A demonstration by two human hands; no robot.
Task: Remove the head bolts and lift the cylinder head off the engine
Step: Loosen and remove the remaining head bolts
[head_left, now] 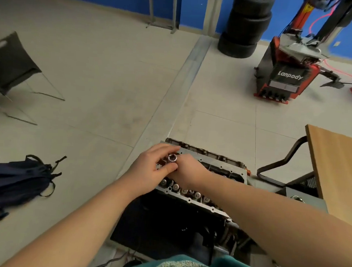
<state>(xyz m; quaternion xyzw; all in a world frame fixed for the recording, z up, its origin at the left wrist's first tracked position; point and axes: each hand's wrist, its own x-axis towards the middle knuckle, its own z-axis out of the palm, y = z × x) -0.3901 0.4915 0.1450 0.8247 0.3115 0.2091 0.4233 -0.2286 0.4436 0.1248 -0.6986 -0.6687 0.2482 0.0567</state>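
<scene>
Low over the cylinder head (201, 183), atop the engine (167, 223) on the workshop floor (112, 90), the left hand (149, 168) pinches a shiny socket (172, 158) while the right hand (186, 170) curls around something beneath it, meeting at the far-left corner.

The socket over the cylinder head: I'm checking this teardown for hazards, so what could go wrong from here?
1. The socket is held only by the fingertips of the left hand and right hand; it could slip into the open cylinder head among the valve gear.
2. Both hands crowd one spot, hiding the bolt, so the socket may seat crookedly.
</scene>
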